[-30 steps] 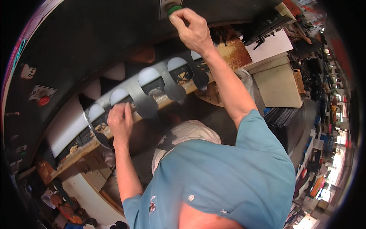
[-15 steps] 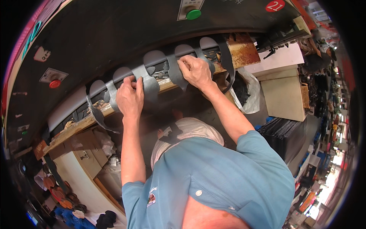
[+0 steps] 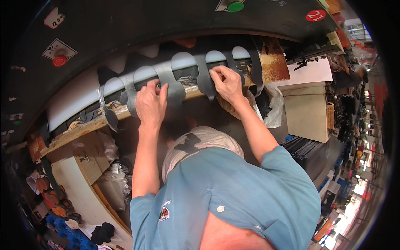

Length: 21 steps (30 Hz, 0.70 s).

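Observation:
A dark grey-black sheet [image 3: 173, 89], like leather or synthetic material, has a row of rounded cut-outs. Its scalloped strips drape over the front edge of a machine bed, and a pale board [image 3: 183, 61] shows through the holes. My left hand [image 3: 150, 104] is over one of the strips on the left, its thumb and fingers apart. Farther right, my right hand [image 3: 229, 85] pinches a strip between thumb and fingertips. Under the strips, a wooden-edged trough [image 3: 83, 131] holds dark offcuts.
A dark machine panel carries a red button [image 3: 60, 61] and a green button [image 3: 235, 6]. Right of the bed are a rusty plate [image 3: 273, 58], a clear bag [image 3: 273, 108] with dark scraps and a beige cabinet [image 3: 306, 112]. A white-topped cabinet [image 3: 77, 179] stands at lower left.
The view has shifted. My left thumb and fingers have come apart from the strip. More of the sheet, with further cut-outs, shows behind the front row. My right hand still pinches its strip.

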Motion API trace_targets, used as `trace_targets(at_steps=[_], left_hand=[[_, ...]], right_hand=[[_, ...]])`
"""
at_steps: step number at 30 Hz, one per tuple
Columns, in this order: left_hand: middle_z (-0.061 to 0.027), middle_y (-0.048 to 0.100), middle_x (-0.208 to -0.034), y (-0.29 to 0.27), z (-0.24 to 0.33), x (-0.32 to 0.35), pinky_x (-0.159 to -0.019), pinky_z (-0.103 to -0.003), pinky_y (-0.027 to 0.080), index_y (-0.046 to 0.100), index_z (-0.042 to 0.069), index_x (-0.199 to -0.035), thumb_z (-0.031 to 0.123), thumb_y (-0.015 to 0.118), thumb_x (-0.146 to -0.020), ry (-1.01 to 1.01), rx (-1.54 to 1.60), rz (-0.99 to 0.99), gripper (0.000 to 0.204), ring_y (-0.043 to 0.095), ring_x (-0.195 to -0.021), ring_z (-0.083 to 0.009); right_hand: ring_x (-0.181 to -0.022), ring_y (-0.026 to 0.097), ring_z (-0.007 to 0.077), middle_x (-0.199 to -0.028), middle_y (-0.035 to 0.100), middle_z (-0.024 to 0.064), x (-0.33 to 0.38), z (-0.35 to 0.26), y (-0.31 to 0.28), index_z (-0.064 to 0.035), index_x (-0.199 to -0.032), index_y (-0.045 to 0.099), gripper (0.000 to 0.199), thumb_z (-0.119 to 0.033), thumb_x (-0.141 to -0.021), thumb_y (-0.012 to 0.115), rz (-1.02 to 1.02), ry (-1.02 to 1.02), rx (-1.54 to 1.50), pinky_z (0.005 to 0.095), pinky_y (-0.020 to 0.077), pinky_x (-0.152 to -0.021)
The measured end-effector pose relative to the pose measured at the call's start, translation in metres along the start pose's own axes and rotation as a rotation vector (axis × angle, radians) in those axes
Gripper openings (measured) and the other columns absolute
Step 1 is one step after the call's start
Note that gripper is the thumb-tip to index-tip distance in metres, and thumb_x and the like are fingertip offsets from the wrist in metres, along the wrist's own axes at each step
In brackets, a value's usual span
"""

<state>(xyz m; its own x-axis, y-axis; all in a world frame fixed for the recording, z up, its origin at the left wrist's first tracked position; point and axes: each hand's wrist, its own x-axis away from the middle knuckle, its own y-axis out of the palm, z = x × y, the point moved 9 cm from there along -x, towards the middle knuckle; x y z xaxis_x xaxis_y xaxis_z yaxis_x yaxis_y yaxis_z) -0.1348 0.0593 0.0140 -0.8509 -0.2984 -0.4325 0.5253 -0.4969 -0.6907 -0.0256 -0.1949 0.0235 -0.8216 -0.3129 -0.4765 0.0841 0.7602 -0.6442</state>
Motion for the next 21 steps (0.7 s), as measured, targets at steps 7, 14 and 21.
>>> trace_targets(at_steps=[7,14,21], left_hand=[[-0.0108,0.07,-0.083,-0.005,0.002,-0.01,-0.073,-0.044,0.051,0.068,0.004,-0.115,0.011,0.081,-0.093,-0.014,0.166,-0.128,0.026,0.067,-0.077,-0.0324],[-0.0179,0.075,-0.111,0.007,0.0,-0.097,-0.092,-0.045,0.056,0.071,0.001,-0.116,0.009,0.076,-0.095,-0.006,0.3,-0.133,0.024,0.072,-0.108,-0.0364],[-0.017,0.064,-0.145,0.051,0.006,-0.129,-0.12,-0.056,0.041,0.067,-0.005,-0.134,0.017,0.08,-0.093,0.188,0.026,-0.225,0.048,0.051,-0.146,-0.0415]], right_hand=[[-0.072,0.064,0.0084,-0.087,0.072,0.0023,-0.038,0.039,0.006,-0.0004,-0.111,0.074,0.02,-0.017,-0.101,0.077,0.05,0.529,-0.458,0.0244,0.0553,-0.07],[-0.145,0.048,0.0429,-0.163,0.04,0.0321,-0.158,-0.007,0.092,-0.0021,-0.155,0.055,0.095,-0.047,-0.079,0.09,-0.292,0.129,0.109,0.0492,0.0422,-0.121],[-0.137,0.047,0.0494,-0.161,0.041,0.0336,-0.179,-0.005,0.112,-0.0015,-0.148,0.062,0.09,-0.037,-0.068,0.084,-0.312,0.066,0.187,0.05,0.0451,-0.117]])
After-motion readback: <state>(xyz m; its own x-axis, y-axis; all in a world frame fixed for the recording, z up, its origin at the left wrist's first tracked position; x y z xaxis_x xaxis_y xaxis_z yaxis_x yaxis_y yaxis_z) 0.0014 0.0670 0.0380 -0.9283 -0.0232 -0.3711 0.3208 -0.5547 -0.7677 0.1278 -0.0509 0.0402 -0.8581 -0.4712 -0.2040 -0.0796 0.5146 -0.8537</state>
